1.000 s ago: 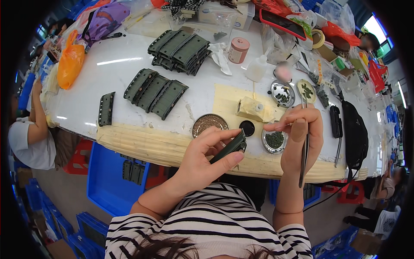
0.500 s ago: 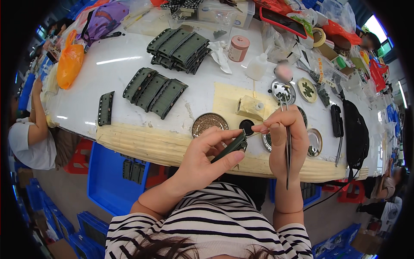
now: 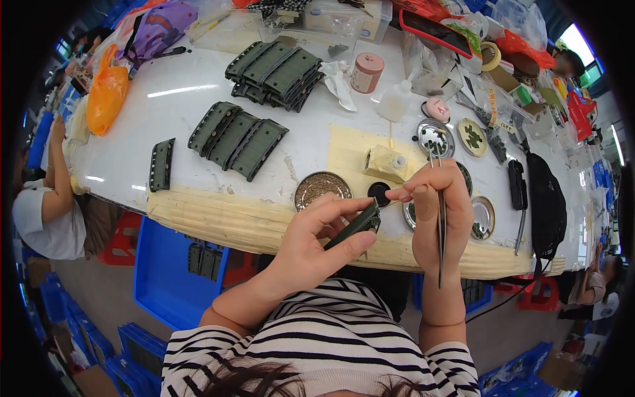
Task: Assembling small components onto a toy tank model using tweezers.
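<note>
My left hand (image 3: 307, 248) is closed around a dark green, slightly curved plastic piece (image 3: 354, 223), held tilted with one end up over the table's front edge. Close to that end, the fingertips of my right hand (image 3: 433, 205) are bent in toward it. Whether they hold a tiny part cannot be seen. A pair of metal tweezers (image 3: 442, 241) is tucked in my right hand, its tips pointing away from me. Just beyond the fingers stand a small round black pot (image 3: 379, 191) and a dish of brown bits (image 3: 322, 176).
Similar green pieces lie in a stack (image 3: 274, 69), a row (image 3: 238, 142) and singly (image 3: 161, 165) at left. Metal dishes (image 3: 449, 147) of small parts and a taped block (image 3: 380, 165) sit beyond my right hand. A blue tray (image 3: 165, 278) is below the table's padded edge (image 3: 218, 218).
My hands, the green piece and the tweezers hold almost the same position. The round pink object behind the dishes was blurred and now shows sharply. The view has shifted very slightly.
</note>
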A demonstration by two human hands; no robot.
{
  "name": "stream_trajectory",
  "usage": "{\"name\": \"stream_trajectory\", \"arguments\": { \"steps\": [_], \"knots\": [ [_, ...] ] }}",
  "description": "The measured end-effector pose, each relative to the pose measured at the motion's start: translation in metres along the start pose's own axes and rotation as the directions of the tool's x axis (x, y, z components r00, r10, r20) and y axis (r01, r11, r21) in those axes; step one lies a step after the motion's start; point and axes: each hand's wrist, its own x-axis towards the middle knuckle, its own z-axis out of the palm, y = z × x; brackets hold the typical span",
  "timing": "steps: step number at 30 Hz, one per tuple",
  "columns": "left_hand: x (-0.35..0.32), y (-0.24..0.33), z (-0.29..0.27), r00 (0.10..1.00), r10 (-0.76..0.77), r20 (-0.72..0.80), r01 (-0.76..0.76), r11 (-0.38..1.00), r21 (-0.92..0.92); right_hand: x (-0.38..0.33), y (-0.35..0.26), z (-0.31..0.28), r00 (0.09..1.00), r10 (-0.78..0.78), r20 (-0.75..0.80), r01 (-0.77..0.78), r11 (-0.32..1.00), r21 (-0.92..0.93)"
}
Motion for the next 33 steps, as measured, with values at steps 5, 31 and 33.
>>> {"name": "stream_trajectory", "arguments": {
  "steps": [5,31,33],
  "knots": [
    [0.000,0.000,-0.002,1.000,-0.008,0.015,0.008,1.000,0.012,0.004,0.006,-0.002,0.985,0.034,-0.168,-0.032,0.999,0.009],
    [0.001,-0.007,0.002,0.964,-0.072,0.255,0.212,0.790,-0.576,0.017,0.025,-0.015,0.965,-0.229,-0.132,0.120,0.824,-0.554],
    [0.001,-0.011,0.000,0.960,-0.032,0.279,0.189,0.810,-0.556,0.015,0.024,-0.018,0.964,-0.214,-0.158,0.100,0.841,-0.531]
  ]
}}
